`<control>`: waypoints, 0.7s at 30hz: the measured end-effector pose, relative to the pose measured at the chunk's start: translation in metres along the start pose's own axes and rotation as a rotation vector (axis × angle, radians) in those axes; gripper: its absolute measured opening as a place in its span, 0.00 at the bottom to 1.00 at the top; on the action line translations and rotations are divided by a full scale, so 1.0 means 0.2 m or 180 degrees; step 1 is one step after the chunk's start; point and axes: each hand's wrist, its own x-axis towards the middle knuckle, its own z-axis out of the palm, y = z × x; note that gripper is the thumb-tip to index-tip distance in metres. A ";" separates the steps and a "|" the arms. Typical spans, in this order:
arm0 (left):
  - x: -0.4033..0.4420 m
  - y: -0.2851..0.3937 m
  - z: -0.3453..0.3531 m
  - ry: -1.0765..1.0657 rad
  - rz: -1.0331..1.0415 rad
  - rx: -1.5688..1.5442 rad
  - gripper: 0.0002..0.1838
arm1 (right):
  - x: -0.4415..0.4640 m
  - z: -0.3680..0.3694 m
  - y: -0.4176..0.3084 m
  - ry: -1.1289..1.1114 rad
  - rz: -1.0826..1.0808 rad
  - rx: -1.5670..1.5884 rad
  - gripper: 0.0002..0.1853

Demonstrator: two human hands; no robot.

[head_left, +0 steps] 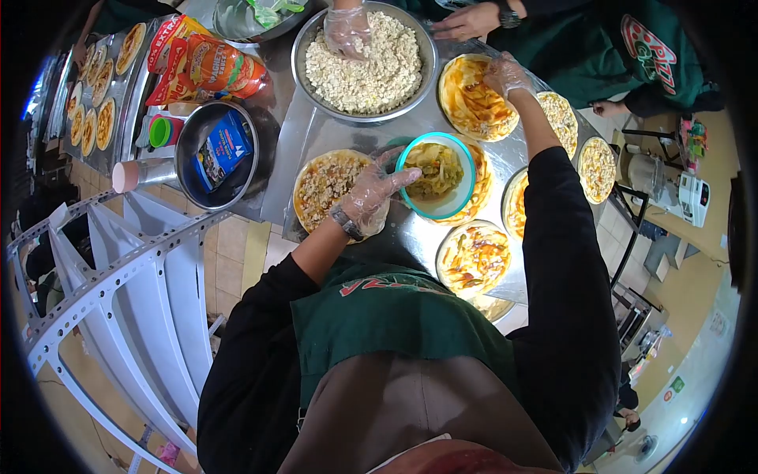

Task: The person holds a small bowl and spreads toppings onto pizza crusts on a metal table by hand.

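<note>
Far left, small pizzas point(105, 126) are laid out in rows. A pouch of spaghetti sauce point(225, 67) is seen beyond a dark bowl point(189, 146), in which a blue packet point(225, 150) is contained. Next, a pizza with crumbled topping point(316, 186) is partly covered by the gloved left hand point(367, 193), which is clamped on the side of a teal-rimmed bowl point(467, 178), thumb over the rim. Greenish chopped filling is held in that bowl, located mid-table point(410, 245) between the hands. Beyond it, a pale crumbly mix in a metal bowl point(430, 63) is being handled by a gloved hand point(347, 33) (a co-worker's). The gloved right hand point(509, 77), well apart from the left, is placed at the edge of a sauced pizza point(474, 103); whether anything is pinched cannot be told. Farther right, two topped pizzas point(598, 170) are seen.
</note>
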 end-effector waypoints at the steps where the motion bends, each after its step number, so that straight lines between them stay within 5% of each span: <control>1: 0.00 0.00 0.00 0.0001 0.0003 -0.0001 0.41 | 0.00 -0.01 0.00 0.0002 -0.0003 -0.0001 0.20; 7: -0.01 0.02 0.00 0.0002 0.0014 0.0020 0.43 | -0.05 -0.03 0.12 0.0248 -0.0144 -0.0009 0.17; 12: -0.01 0.00 0.00 -0.0022 -0.0026 0.0040 0.44 | -0.09 0.01 0.23 -0.0327 0.0114 -0.0300 0.15; 16: 0.02 -0.04 -0.01 -0.0047 0.0051 0.0164 0.44 | -0.13 0.14 0.23 0.0640 0.0084 0.0253 0.13; 21: 0.03 -0.05 -0.01 -0.0014 0.0088 0.0317 0.43 | -0.13 0.16 0.26 0.0273 0.0393 0.0562 0.13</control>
